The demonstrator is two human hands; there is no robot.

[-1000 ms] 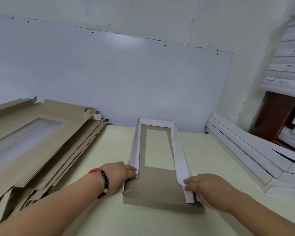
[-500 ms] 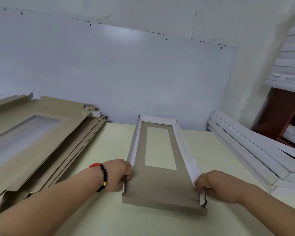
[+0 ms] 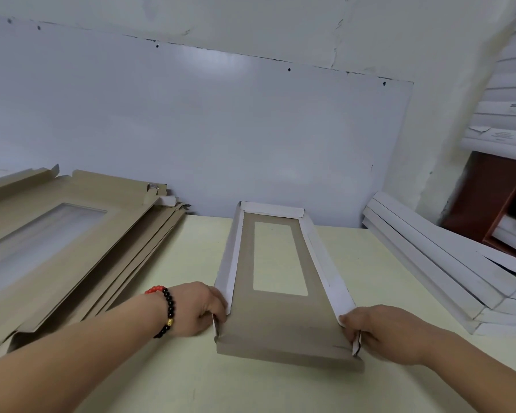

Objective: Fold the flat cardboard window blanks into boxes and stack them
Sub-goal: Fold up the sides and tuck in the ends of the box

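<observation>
A half-folded window box [image 3: 283, 320] lies lengthwise on the pale table [image 3: 167, 383], brown inside, with a rectangular window and white side walls standing up. Its far end flap is raised; the near end flap lies flat. My left hand [image 3: 197, 308] pinches the near corner tab of the left wall. My right hand [image 3: 382, 332] pinches the near corner tab of the right wall. A pile of flat brown window blanks [image 3: 57, 248] lies on the left. Folded white boxes [image 3: 447, 263] are stacked on the right.
A grey-white board [image 3: 191, 129] leans against the wall behind the table. More white boxes [image 3: 507, 108] fill a dark red shelf [image 3: 489, 198] at the far right.
Both side walls have gone from leaning inward to standing up and outward. My hands slid back along them to the near corners and now pinch the corner tabs.
</observation>
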